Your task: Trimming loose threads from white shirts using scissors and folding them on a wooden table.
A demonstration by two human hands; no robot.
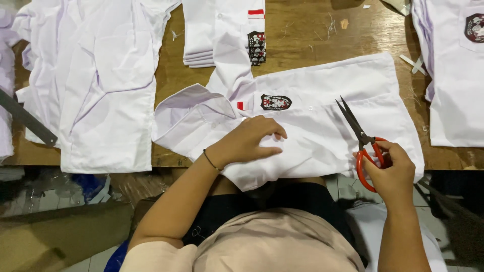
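A: What do the hands do, near the body?

B: The right hand (pixel 390 168) holds the scissors (pixel 364 143). The fingers are curled through the red handles, and the thumb lies on top of them. The blades are closed, or almost closed, and they point up and to the left, over the shirt (pixel 322 126).

A: And the left hand (pixel 249 140)?

B: It rests flat on the shirt, near the front edge of the table (pixel 297 38). The fingers are a little apart and bent. The fingertips press the cloth down; they pinch nothing. There is a thin dark bracelet (pixel 212 161) on the wrist.

A: Where is the shirt exactly?

B: It lies across the front edge of the table, directly in front of the person. Its lower part hangs a bit over the edge, toward the lap. The collar is on the left side, and a dark badge (pixel 276 102) with a small red and white patch (pixel 242 105) beside it is just beyond the left hand.

A: What is farther away?

B: On the left there is a spread pile of white shirts (pixel 101 75), and a dark ruler (pixel 25 118) lies at an angle over its left edge. Behind the shirt, in the middle, there is a folded stack (pixel 217 30) with the same badge. On the right another white shirt (pixel 454 75) reaches the table edge. Small thread pieces and scraps (pixel 330 25) lie on the bare wood at the back.
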